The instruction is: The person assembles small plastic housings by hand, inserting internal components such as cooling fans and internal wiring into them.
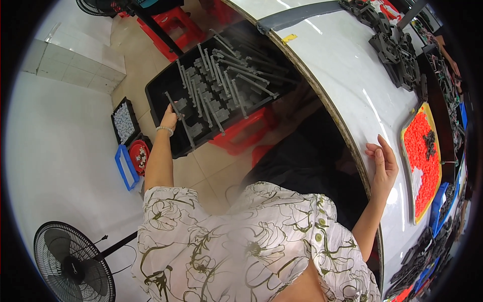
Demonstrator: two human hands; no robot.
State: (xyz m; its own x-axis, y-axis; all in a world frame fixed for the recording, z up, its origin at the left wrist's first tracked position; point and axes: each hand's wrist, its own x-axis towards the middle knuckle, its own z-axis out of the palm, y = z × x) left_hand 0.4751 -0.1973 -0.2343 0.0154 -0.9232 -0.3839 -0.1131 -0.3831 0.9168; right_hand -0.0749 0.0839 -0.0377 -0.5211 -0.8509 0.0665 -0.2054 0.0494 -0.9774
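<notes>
My left hand (170,120) reaches out to the left, with fingers closed on a long grey plastic bar (186,132) that has a flat plate on its side. The bar lies over the near left part of a black tray (151,89). Several similar grey plastic bars (216,75) lie in the tray at mixed angles, some overlapping. Above the edge of the white table on the right, my right hand (383,166) holds nothing; its fingers are loosely bent and apart.
An orange-filled yellow tray (404,146) and dark plastic parts (395,55) occupy the white table (332,55). Red stools (246,133) stand under and behind the black tray. A blue frame (121,168) and small bins sit by the wall, with a fan (75,267) at lower left.
</notes>
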